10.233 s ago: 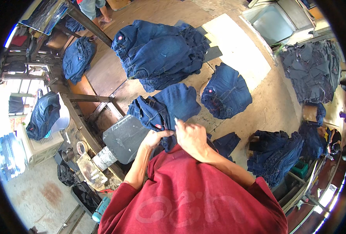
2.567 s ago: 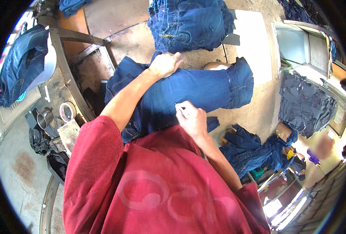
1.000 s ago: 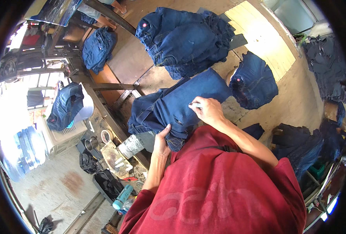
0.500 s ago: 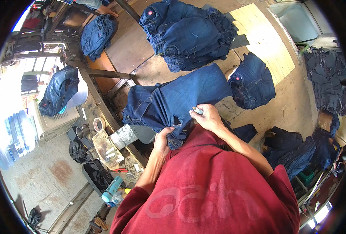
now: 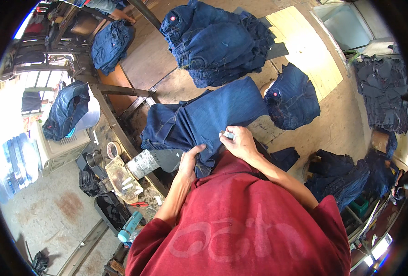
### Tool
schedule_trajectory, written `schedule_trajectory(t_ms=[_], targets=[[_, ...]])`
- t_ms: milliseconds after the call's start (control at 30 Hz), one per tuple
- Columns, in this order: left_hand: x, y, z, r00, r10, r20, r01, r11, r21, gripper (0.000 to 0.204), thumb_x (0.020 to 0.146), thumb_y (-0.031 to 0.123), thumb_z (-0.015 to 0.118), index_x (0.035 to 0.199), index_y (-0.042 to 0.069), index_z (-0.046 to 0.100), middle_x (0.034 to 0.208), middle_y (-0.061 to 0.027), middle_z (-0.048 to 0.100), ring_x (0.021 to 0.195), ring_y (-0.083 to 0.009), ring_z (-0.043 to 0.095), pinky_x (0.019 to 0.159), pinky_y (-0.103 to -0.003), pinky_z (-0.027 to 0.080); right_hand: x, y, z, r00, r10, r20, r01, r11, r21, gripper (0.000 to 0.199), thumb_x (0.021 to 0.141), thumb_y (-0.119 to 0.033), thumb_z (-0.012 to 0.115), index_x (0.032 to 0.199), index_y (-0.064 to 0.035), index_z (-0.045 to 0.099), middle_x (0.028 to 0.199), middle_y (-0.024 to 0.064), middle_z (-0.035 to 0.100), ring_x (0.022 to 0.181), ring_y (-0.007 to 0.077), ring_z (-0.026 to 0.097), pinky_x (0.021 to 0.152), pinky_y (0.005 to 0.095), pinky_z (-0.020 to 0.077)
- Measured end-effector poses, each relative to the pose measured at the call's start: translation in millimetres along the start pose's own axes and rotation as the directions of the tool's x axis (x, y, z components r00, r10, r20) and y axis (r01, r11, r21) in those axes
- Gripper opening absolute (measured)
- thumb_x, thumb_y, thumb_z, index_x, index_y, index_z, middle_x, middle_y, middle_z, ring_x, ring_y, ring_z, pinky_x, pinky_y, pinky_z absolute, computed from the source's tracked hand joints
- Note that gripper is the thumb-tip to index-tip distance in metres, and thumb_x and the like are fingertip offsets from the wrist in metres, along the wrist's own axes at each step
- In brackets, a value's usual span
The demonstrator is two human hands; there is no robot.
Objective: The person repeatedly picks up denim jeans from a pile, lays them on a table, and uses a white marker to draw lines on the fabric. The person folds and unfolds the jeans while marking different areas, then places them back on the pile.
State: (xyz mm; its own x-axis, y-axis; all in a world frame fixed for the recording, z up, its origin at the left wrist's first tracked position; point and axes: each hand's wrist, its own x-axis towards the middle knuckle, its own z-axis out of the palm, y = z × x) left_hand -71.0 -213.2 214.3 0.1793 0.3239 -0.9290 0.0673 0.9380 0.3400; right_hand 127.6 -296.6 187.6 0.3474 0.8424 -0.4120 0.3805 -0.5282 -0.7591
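Note:
A pair of dark blue jeans lies across the table edge in front of me, one leg reaching up to the right. My left hand is closed on its near edge, the thumb on top of the denim and the other fingers mostly hidden. Just to the right, my right hand pinches a small pale cylindrical piece between thumb and fingers, close over the cloth. Whether the piece touches the denim I cannot tell.
Beyond lies a big heap of jeans, with a smaller folded pair to its right. At left are a grey-white roll, a tape roll and a stained board bearing pale sticks. Another person's hand shows at the far left.
The view has shifted slightly. My left thumb now lies flatter on the denim, and the frayed gap beside it no longer shows. My right hand still pinches the pale piece.

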Motion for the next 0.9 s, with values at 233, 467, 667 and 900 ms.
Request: schedule_trajectory(t_ms=[233, 467, 667, 900], targets=[[10.4, 0.6, -3.0, 0.999, 0.035, 0.030, -0.039, 0.991, 0.126, 0.034, 0.086, 0.008, 0.081, 0.117, -0.005, 0.075, 0.110, -0.0145, 0.079, 0.091, -0.0243, 0.077, 0.082, -0.037, 0.064, 1.3, -6.3, -1.1, 1.000, -0.030, -0.001, 0.029, 0.998, -0.062, 0.032, 0.091, -0.035, 0.081, 0.090, -0.0061, 0.069, 0.075, 0.0181, 0.072, 0.074, 0.0437, 0.073, 0.071, 0.0524, 0.0566], [2.2, 4.5, -45.8, 0.929, 0.228, 0.292, -0.292, 0.936, 0.199, 0.054, 0.077, -0.004, 0.082, 0.130, -0.003, 0.073, 0.121, -0.0105, 0.079, 0.107, -0.0237, 0.074, 0.104, -0.040, 0.056, -37.3, -38.3, -35.5, 0.950, -0.308, -0.059, 0.301, 0.947, -0.111, 0.021, 0.107, -0.006, 0.057, 0.127, -0.0070, 0.050, 0.093, 0.0212, 0.073, 0.085, 0.0461, 0.073, 0.077, 0.0557, 0.0568], [6.4, 8.6, -51.8, 0.902, 0.185, 0.389, -0.261, 0.953, 0.153, 0.056, 0.076, -0.008, 0.080, 0.132, -0.003, 0.072, 0.123, -0.0126, 0.078, 0.107, -0.0249, 0.075, 0.102, -0.039, 0.058, -43.0, -66.2, -27.0, 0.943, -0.324, -0.079, 0.284, 0.904, -0.319, 0.016, 0.104, -0.015, 0.067, 0.118, -0.0090, 0.062, 0.067, 0.0151, 0.070, 0.060, 0.0392, 0.071, 0.056, 0.0523, 0.0548], [21.5, 11.6, -66.6, 0.859, 0.102, 0.502, -0.197, 0.970, 0.141, 0.053, 0.075, -0.012, 0.078, 0.126, -0.002, 0.075, 0.120, -0.0141, 0.080, 0.107, -0.0267, 0.076, 0.102, -0.042, 0.059, -41.8, -86.1, -6.9, 0.956, -0.274, -0.102, 0.159, 0.781, -0.603, 0.016, 0.103, -0.022, 0.068, 0.104, -0.0073, 0.062, 0.065, 0.0162, 0.071, 0.057, 0.0345, 0.073, 0.054, 0.0492, 0.0566]])
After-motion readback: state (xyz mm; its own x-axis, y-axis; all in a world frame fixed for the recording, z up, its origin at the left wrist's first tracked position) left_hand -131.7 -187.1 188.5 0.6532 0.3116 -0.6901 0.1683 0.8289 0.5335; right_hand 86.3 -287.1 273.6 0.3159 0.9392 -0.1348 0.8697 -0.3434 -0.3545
